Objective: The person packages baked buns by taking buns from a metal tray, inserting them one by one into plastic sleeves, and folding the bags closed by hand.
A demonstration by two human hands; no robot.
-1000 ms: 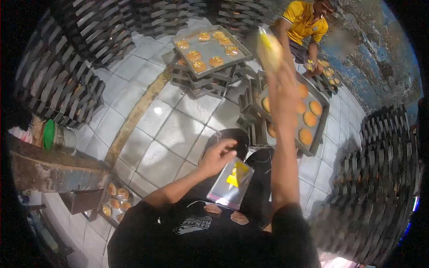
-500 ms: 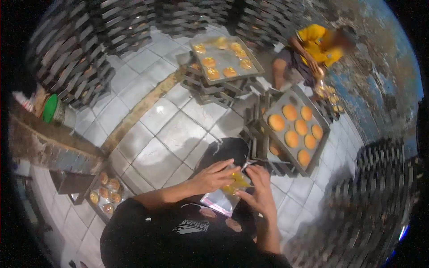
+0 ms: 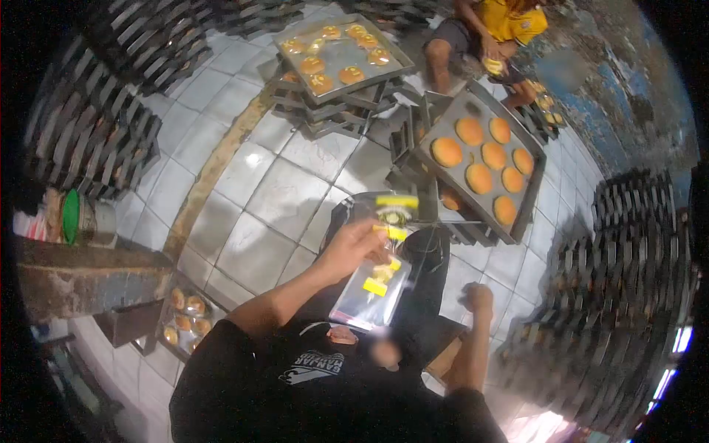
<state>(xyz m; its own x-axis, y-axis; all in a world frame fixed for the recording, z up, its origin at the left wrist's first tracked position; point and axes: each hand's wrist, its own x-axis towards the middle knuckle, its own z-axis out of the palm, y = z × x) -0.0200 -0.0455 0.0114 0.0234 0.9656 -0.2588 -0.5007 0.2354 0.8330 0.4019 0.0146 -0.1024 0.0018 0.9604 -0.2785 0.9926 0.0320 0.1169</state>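
My left hand [image 3: 356, 245] is over my lap, its fingers pinched on a clear plastic bag [image 3: 396, 214] with yellow printing. Below it, more clear plastic bags [image 3: 369, 299] with yellow marks lie on my lap against my black shirt. Out to the right, apart from the bags, is my right hand [image 3: 478, 297]. It looks curled, but blur hides its fingers and anything in them.
Ahead to the right, a metal tray [image 3: 484, 111] holds several plain round buns [image 3: 493, 155]. Another tray [image 3: 402, 65] with wrapped buns tops a stack. A person in a yellow shirt [image 3: 509, 22] sits beyond, holding something yellowish. Wrapped buns [image 3: 182, 322] lie at left; stacked trays [image 3: 605, 295] stand right.
Both hands were together at the bag over my lap. The right hand has moved away to the right, while the left has gone slightly forward with the bag. The camera view has shifted.
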